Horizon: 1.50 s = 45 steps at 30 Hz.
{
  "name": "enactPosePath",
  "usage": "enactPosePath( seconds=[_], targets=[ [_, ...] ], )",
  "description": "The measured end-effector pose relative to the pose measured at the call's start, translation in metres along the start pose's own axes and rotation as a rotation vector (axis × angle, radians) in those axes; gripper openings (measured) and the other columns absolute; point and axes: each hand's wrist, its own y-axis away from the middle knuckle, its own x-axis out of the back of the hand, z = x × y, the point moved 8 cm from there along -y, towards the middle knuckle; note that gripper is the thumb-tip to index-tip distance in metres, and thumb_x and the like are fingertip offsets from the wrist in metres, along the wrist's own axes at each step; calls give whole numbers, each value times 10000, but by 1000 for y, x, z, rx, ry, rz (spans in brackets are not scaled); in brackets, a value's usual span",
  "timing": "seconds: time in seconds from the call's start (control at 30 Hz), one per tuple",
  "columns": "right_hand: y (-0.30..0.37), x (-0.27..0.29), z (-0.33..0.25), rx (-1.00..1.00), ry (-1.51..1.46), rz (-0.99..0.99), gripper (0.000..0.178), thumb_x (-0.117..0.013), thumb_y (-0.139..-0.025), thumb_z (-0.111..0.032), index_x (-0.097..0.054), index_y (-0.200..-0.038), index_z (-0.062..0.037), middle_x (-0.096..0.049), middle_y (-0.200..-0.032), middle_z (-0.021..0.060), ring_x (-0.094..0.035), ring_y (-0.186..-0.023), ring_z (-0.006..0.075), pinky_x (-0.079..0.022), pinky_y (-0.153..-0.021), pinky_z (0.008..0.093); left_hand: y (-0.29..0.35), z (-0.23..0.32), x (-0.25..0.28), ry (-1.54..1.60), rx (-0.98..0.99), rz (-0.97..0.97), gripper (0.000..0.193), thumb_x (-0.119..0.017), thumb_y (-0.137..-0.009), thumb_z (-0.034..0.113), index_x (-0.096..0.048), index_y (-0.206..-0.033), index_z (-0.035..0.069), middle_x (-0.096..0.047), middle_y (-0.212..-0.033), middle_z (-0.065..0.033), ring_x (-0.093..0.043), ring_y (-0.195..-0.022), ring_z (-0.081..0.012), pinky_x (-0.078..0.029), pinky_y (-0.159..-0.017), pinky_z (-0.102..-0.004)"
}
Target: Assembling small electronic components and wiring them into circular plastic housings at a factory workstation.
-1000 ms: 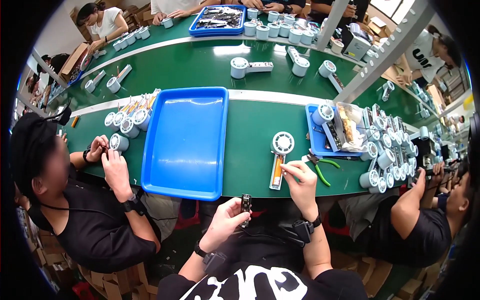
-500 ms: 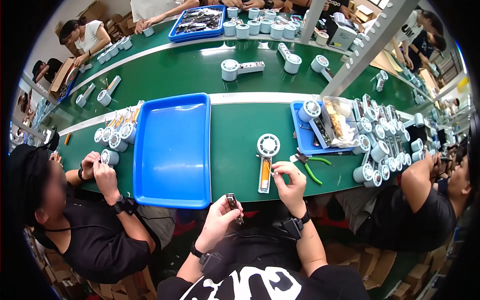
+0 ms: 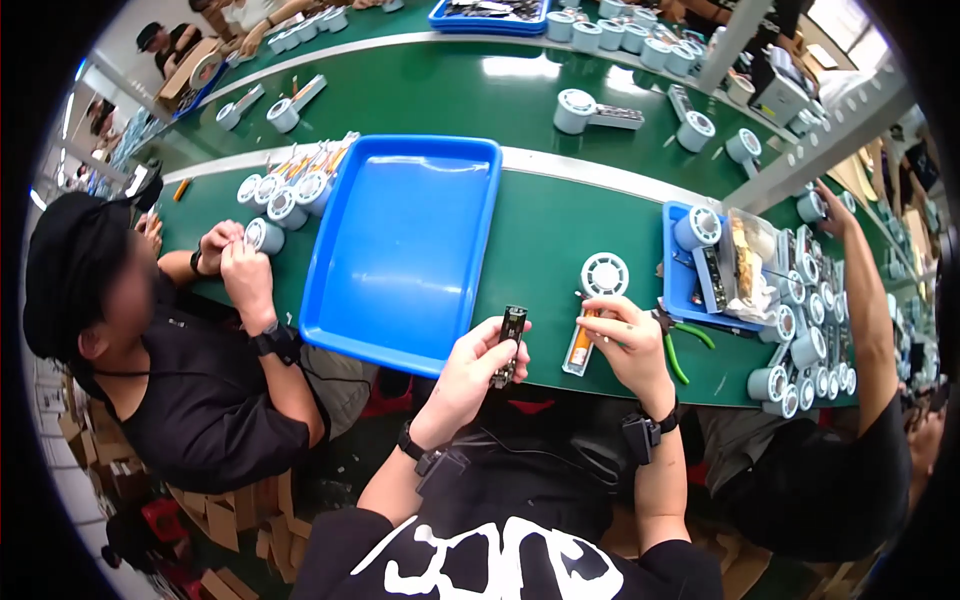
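My left hand [image 3: 478, 362] is closed round a narrow dark circuit board [image 3: 512, 335], held upright just past the table's near edge. To its right, a light blue handheld fan [image 3: 605, 274] lies on the green table, its round grilled head pointing away from me. The fan's handle is uncovered and shows an orange battery [image 3: 579, 345] inside. My right hand [image 3: 630, 340] is bent over the joint between head and handle, with the fingertips drawn together there. Whatever they pinch, perhaps a thin wire, is too small to make out.
A large blue tray [image 3: 405, 250] lies left of my hands. Green-handled cutters [image 3: 688, 345] rest beside a small blue tray [image 3: 683, 285] of parts. Many fans [image 3: 808, 345] crowd the right side; others [image 3: 285, 207] stand left. Co-workers [image 3: 180, 370] sit on both sides.
The view has turned, shifting the table rightward in the picture. My left hand has raised the board; my right fingers have moved nearer the fan head. The right co-worker's arm now reaches forward.
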Motion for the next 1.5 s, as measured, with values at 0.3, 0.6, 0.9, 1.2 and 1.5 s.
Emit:
enactPosePath(
  seconds=[0.3, 0.6, 0.9, 1.2, 1.5],
  targets=[
    [25, -19, 34, -226, -163, 149, 177, -701, -889, 74, -755, -1056, 45, -767, -873, 116, -720, -757, 139, -563, -690, 267, 35, 88, 79, 265, -346, 324, 301, -531, -1085, 185, -570, -1306, -16, -634, -943, -74, -621, -779, -182, -534, -722, -328],
    [15, -30, 8, -98, -84, 250, 205, -722, -852, 69, -779, -1038, 1, -749, -872, 128, -737, -780, 232, -571, -711, 292, 46, 47, 55, 14, -284, 381, 355, -504, -1106, 181, -523, -1438, 60, -511, -841, -12, -413, -596, -51, -305, -460, -195],
    [23, -21, 8, -100, -59, 185, 279, -735, -844, 57, -770, -1108, -24, -738, -863, 115, -726, -763, 241, -570, -695, 318, -16, -21, -34, -99, -99, 61, 372, -512, -1094, 138, -513, -1452, 37, -517, -861, 6, -445, -635, -38, -360, -508, -185],
    [19, -20, 15, -98, -113, 241, 203, -770, -807, 35, -761, -998, -36, -754, -845, 90, -748, -761, 252, -597, -682, 332, -19, -22, -25, -65, -39, 54, 388, -521, -1072, 122, -503, -1451, 42, -570, -903, -16, -482, -669, -47, -408, -573, -192],
    [13, -25, 9, -42, -34, 326, 228, -786, -738, 74, -768, -940, -29, -762, -826, 90, -752, -739, 228, -601, -689, 306, -27, -16, -25, -348, -207, 41, 388, -594, -1020, 80, -554, -1404, 35, -587, -861, 5, -496, -712, -50, -395, -649, -205]
  ],
)
